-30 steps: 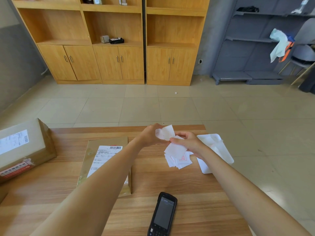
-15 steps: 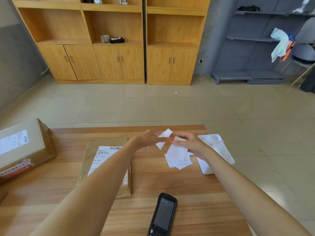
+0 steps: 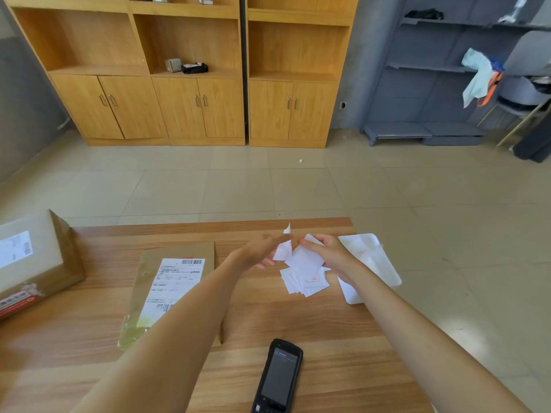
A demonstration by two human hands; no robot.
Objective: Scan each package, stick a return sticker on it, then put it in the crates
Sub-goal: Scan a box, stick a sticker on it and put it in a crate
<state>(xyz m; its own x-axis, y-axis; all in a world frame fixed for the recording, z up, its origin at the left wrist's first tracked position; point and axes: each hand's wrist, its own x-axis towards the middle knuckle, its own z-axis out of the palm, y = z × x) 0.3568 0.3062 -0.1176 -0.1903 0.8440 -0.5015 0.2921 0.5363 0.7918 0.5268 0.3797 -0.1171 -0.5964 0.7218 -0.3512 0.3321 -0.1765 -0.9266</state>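
Observation:
A flat brown package (image 3: 176, 272) with a white shipping label lies on the wooden table (image 3: 298, 323), partly under my left forearm. My left hand (image 3: 259, 250) pinches a small white sticker (image 3: 284, 245) that curls upward. My right hand (image 3: 331, 253) holds a white backing sheet (image 3: 307, 259) just above a loose pile of return stickers (image 3: 307, 281) with red print. The two hands are close together over the pile. A black handheld scanner (image 3: 278, 378) lies face up near the table's front edge.
A larger cardboard box (image 3: 32, 260) with a label stands at the table's left edge. A white mailer bag (image 3: 372, 260) lies at the right edge, partly off the table. Wooden cabinets (image 3: 193, 84) and grey shelving (image 3: 447, 70) line the far wall across a tiled floor.
My left hand has pulled the sticker off the sheet and turned palm-up, moving slightly left. The right hand has stayed over the pile with the backing sheet.

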